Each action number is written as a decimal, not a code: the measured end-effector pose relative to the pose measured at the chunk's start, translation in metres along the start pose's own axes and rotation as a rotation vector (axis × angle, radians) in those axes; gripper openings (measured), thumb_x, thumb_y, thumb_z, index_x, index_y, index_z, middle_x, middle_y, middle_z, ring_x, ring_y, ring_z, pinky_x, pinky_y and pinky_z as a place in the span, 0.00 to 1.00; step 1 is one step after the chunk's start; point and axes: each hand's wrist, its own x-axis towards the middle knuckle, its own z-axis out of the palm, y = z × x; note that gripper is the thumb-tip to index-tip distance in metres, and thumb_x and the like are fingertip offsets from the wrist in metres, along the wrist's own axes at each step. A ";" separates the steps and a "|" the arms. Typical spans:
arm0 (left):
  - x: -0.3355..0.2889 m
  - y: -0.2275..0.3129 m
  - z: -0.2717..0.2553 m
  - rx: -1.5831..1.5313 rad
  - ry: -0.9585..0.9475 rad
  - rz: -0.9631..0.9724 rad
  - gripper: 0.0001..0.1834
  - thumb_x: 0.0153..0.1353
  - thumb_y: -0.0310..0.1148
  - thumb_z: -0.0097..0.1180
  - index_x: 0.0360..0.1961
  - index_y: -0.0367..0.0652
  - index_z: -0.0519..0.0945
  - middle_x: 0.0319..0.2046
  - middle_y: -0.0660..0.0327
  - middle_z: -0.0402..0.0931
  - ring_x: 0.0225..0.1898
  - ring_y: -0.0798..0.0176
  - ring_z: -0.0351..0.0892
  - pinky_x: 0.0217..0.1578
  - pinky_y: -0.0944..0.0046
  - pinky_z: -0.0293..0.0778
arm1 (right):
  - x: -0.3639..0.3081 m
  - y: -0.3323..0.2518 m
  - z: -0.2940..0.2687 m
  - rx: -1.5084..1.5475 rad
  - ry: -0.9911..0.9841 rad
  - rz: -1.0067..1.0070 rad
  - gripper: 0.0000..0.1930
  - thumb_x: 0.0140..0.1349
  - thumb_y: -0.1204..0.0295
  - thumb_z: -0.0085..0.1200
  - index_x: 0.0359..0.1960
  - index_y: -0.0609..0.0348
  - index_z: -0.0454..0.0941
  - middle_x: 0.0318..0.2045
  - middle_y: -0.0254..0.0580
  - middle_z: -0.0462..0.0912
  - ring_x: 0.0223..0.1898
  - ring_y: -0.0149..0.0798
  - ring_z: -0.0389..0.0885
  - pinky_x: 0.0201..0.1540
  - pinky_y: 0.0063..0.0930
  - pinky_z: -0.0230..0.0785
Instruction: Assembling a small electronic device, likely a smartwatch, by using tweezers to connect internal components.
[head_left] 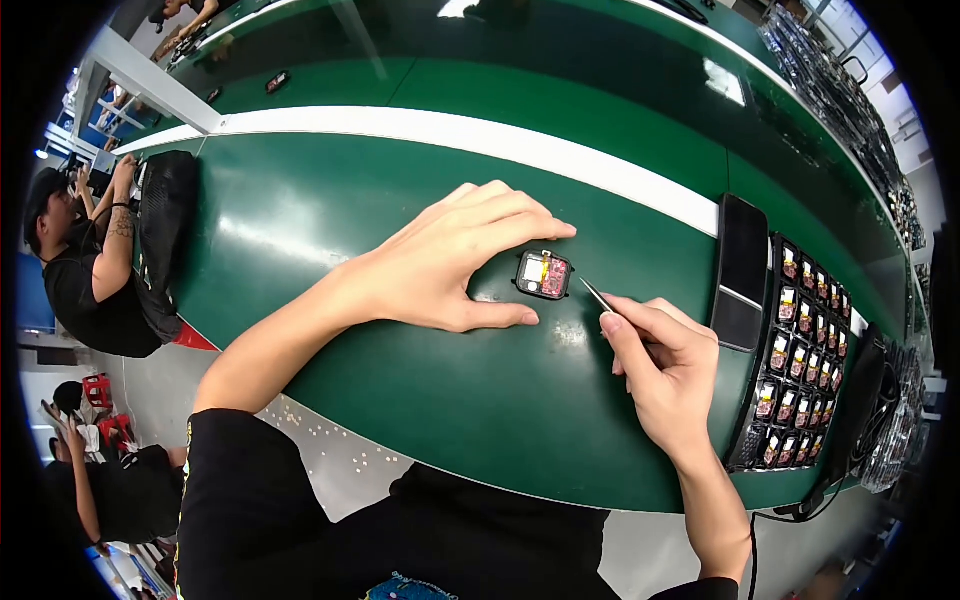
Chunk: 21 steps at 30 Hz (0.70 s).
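On the green tabletop lies a small square watch case (pixel 543 274), black-rimmed, with its inside showing: a white block, a yellow strip and a reddish circuit board. My left hand (pixel 465 260) rests just left of it, thumb and fingers spread around the case without visibly gripping it. In my right hand (pixel 665 365) a pair of thin metal tweezers (pixel 597 295) is pinched between thumb and forefinger. Their tip points up and left, close to the right edge of the case but apart from it.
To the right stands a black tray (pixel 745 445) with rows of similar watch cases. A dark phone-like slab (pixel 741 245) lies beside it. Behind runs a white ledge (pixel 450 128). A co-worker (pixel 95 260) sits at the left near a black bag (pixel 168 220).
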 end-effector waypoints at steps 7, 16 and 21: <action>-0.001 0.001 0.005 0.070 -0.050 -0.037 0.30 0.56 0.42 0.85 0.59 0.46 0.90 0.50 0.65 0.85 0.49 0.57 0.82 0.55 0.57 0.71 | -0.001 0.001 -0.006 -0.069 0.021 -0.122 0.10 0.68 0.82 0.74 0.49 0.68 0.95 0.27 0.33 0.84 0.23 0.19 0.70 0.25 0.21 0.56; -0.002 0.003 0.010 -0.076 -0.106 -0.055 0.33 0.51 0.42 0.88 0.59 0.44 0.94 0.40 0.63 0.88 0.43 0.59 0.84 0.54 0.57 0.70 | 0.003 0.003 0.002 -0.199 -0.030 -0.267 0.07 0.61 0.85 0.73 0.41 0.69 0.93 0.21 0.36 0.80 0.18 0.25 0.72 0.21 0.25 0.59; -0.003 0.001 0.011 -0.067 -0.100 -0.047 0.34 0.50 0.42 0.88 0.58 0.42 0.93 0.40 0.62 0.88 0.42 0.58 0.84 0.53 0.56 0.71 | 0.004 0.005 0.003 -0.225 -0.024 -0.257 0.06 0.61 0.85 0.73 0.40 0.69 0.93 0.21 0.37 0.80 0.18 0.27 0.73 0.20 0.26 0.60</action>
